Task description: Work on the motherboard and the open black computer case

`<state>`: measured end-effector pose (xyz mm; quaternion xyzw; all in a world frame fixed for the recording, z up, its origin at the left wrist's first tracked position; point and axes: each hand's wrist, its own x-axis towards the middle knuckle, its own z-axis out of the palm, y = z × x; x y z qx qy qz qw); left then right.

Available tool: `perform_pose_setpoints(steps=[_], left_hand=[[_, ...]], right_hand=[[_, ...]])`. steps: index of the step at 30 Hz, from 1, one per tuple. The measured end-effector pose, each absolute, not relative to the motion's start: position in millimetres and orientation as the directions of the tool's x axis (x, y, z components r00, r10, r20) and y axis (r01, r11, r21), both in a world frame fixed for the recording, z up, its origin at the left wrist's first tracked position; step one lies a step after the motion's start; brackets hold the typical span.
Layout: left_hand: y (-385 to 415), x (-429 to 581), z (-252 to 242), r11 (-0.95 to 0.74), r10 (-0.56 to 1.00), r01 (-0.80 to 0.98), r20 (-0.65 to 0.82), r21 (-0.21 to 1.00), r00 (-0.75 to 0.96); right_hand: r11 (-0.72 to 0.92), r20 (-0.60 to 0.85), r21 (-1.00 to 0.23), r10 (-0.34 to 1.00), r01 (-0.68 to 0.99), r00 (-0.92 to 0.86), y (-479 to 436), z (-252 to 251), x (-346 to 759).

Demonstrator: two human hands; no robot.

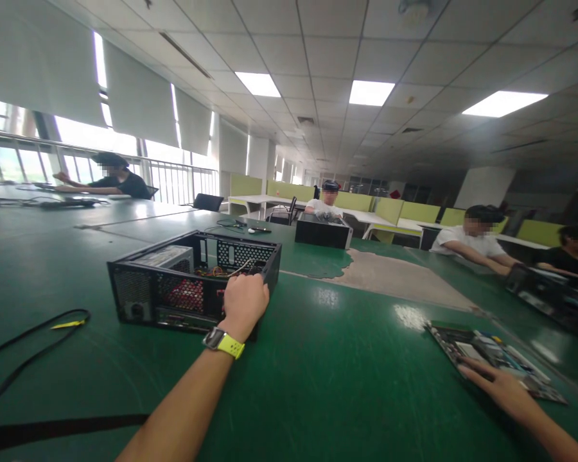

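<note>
My left hand (243,305), with a watch on a yellow-green strap (230,345) at its wrist, is closed over the near right edge of a black computer case (139,282). The case lies on the green table with its upper side uncovered. Inside are a silver power supply (166,255) and some coloured wires. Off to the right, my right hand (498,388) grips the near left edge of a motherboard (491,353). Some of that hand's fingers are hidden by the board. The board lies low over the table, and I cannot tell whether it touches it.
A black cable with a yellow tag (70,325) and a dark strap (62,431) lie on the left. Across the table, a person works at another case (322,232). A further case (553,298) stands at the right beside two people. Worn tabletop (399,276) shows mid-table.
</note>
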<state>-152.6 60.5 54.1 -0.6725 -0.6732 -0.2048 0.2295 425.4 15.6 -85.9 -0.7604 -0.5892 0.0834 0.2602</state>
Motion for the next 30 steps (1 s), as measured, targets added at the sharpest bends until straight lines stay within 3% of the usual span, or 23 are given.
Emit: perform_pose_setpoints(steps=[16, 30], left_hand=[[45, -153, 59, 0.029, 0.842, 0.999, 0.539, -0.027, -0.01], [56, -149, 67, 0.047, 0.864, 0.999, 0.502, 0.0, -0.041]], right_hand=[[-0.178, 0.074, -0.559, 0.962, 0.81, 0.263, 24, -82, 438], [-0.182, 0.107, -0.561, 0.951, 0.808, 0.289, 21, -73, 425]])
